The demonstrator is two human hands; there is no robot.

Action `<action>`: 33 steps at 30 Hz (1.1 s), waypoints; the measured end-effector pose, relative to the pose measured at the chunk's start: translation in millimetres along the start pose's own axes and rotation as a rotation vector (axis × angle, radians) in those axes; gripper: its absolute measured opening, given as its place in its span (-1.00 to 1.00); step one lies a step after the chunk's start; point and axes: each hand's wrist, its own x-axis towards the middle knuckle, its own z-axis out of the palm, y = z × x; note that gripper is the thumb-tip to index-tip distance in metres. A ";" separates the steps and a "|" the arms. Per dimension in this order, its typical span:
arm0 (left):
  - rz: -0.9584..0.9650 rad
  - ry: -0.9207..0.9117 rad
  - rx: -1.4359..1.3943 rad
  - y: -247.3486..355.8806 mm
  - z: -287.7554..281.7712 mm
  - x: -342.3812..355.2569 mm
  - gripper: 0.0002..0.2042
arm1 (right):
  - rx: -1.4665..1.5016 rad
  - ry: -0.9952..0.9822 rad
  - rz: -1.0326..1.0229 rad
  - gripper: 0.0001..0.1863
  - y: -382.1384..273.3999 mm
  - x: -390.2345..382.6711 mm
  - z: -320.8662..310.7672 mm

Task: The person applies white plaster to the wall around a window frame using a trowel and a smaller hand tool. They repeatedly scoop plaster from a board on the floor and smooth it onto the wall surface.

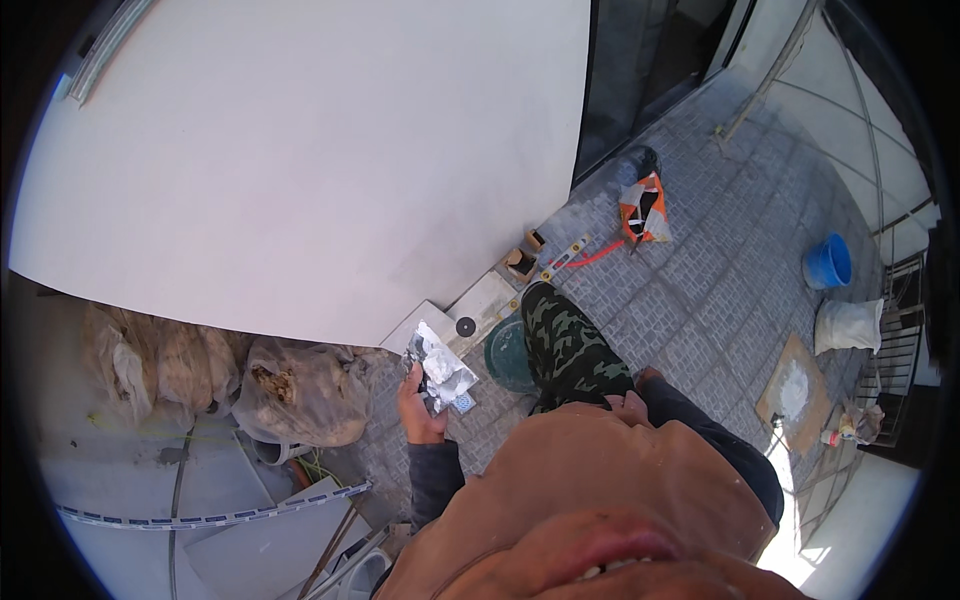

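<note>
My left hand (pixel 420 410) is closed on a crumpled silvery, flat thing (pixel 443 368) with a white lumpy mass on it; whether that is foil or a plastered tool is unclear. It is held out over pale slabs (pixel 480 299) at the wall's foot, where a dark disc (pixel 465 327) lies. Beside them sits a green bucket (pixel 505 350), partly behind my camouflage-clad leg (pixel 565 350). My right hand (pixel 648 380) shows only slightly by my waist, its fingers hidden.
Bagged material (pixel 295 400) lies left below the white wall (pixel 300 160). A level (pixel 565 258), an orange bag (pixel 645 205), a blue bucket (pixel 827 262), a white sack (pixel 848 327) and powder-covered cardboard (pixel 812 410) are on the pavers. A dark glass door (pixel 640 70) is at the back.
</note>
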 end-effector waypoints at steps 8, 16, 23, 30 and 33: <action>-0.125 -0.244 0.253 120.2 206.0 80.0 -0.80 | -0.016 0.029 0.078 -0.46 -78.6 12.3 -105.3; -0.209 -0.333 0.068 167.3 307.5 35.7 -0.77 | 0.014 0.135 0.052 -0.50 -98.8 19.1 -208.7; -0.040 -0.283 0.002 249.9 334.6 -30.4 -0.78 | -0.714 0.354 -0.492 -0.59 -108.5 -27.8 -263.6; 0.150 -0.386 -0.107 319.9 318.1 -42.5 -0.72 | -0.555 0.194 -0.428 -0.61 -178.0 -110.5 -311.2; 0.106 -0.431 -0.135 321.7 333.3 -38.0 -0.73 | -0.082 0.274 -0.313 -0.58 -228.0 -131.6 -360.8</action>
